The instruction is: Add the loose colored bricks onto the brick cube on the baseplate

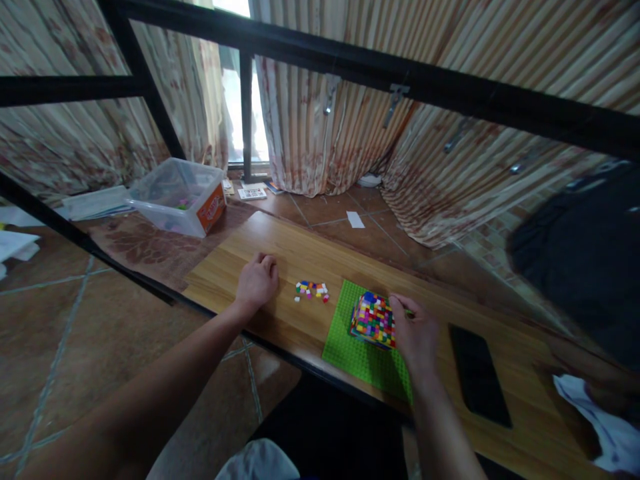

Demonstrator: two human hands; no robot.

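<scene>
A block built of many small multicoloured toy bricks (373,321) stands on a green studded baseplate (341,333). My right hand (415,333) is at the block's right edge, thumb and fingers pinched together at its upper corner. Whatever lies between those fingertips is too small or hidden to name. Left of the baseplate, loose small bricks (311,289) in several colours lie scattered on the wooden table (280,250). My left hand (257,281) rests on the tabletop beside them, its fingers curled in, with nothing visible in them.
A black phone-like slab (480,373) lies right of the baseplate. White cloth (603,417) is at the table's right end. On the floor stands a clear plastic bin (175,193) with coloured pieces inside. A black metal frame (320,50) crosses above, before striped curtains (345,127).
</scene>
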